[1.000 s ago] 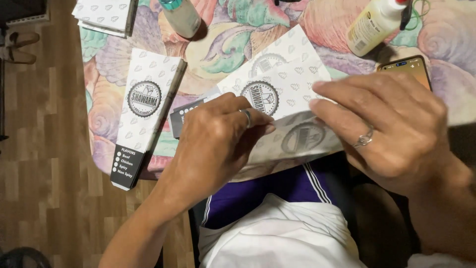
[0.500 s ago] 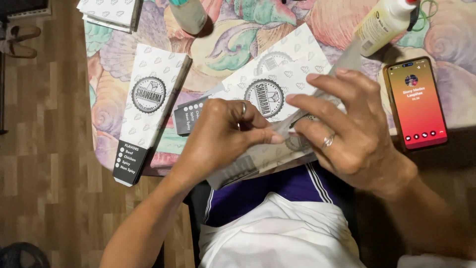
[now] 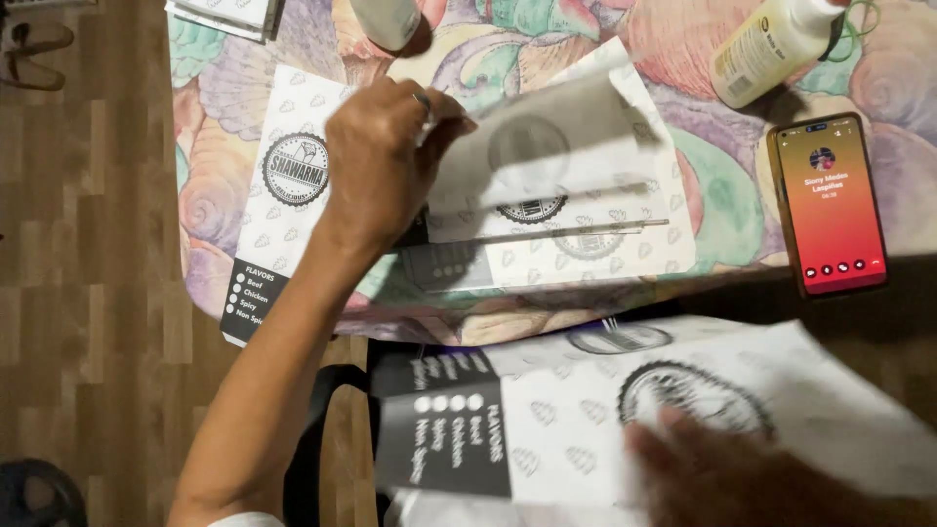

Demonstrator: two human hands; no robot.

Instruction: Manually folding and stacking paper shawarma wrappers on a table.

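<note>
My right hand (image 3: 742, 478) at lower right is blurred and cut by the frame's bottom edge; I can't tell its grip. The sheet (image 3: 556, 146) my left hand (image 3: 376, 161) lifts is motion-blurred. The glue bottle (image 3: 771, 44) is cropped at the top edge.

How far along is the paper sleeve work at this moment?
Done: one flat printed sleeve lies at the table's left edge. In hand: left hand lifts a translucent sheet off the middle sleeve; right hand holds another sleeve. Left: the glue bottle stands untouched.
</note>
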